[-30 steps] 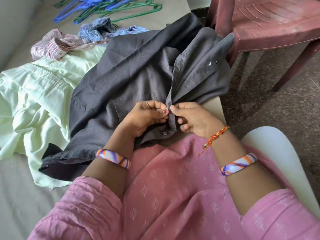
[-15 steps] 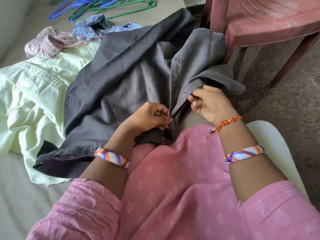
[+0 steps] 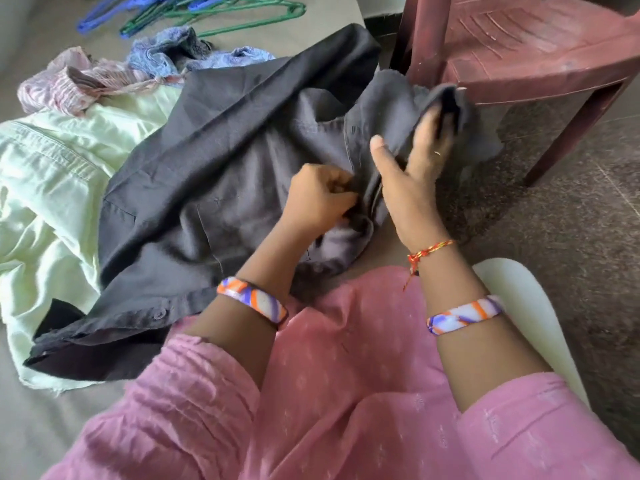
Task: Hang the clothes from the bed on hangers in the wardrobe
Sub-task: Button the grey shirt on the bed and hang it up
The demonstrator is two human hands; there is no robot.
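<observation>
A dark grey shirt [image 3: 225, 161] lies spread on the bed [image 3: 34, 427] in front of me. My left hand [image 3: 318, 199] pinches the shirt's front edge near the buttons, its fingers curled. My right hand [image 3: 408, 181] reaches forward with straight fingers against the shirt's right front flap, which is lifted and blurred; cloth covers the fingertips. Under the grey shirt lies a pale green shirt [image 3: 52, 174]. Beyond it are a pink striped garment [image 3: 76, 84] and a blue patterned garment [image 3: 166, 53]. Several green and blue hangers [image 3: 207, 12] lie at the far end of the bed.
A maroon plastic chair [image 3: 519, 53] stands close to the bed's right edge, near the lifted flap. I sit on a white seat [image 3: 519, 306] beside the bed. Dark speckled floor [image 3: 571, 220] runs along the right.
My right hand let go of the placket, opened and moved up and right along the flap, pushing it toward the chair. My left hand stays pinching the shirt's front edge.
</observation>
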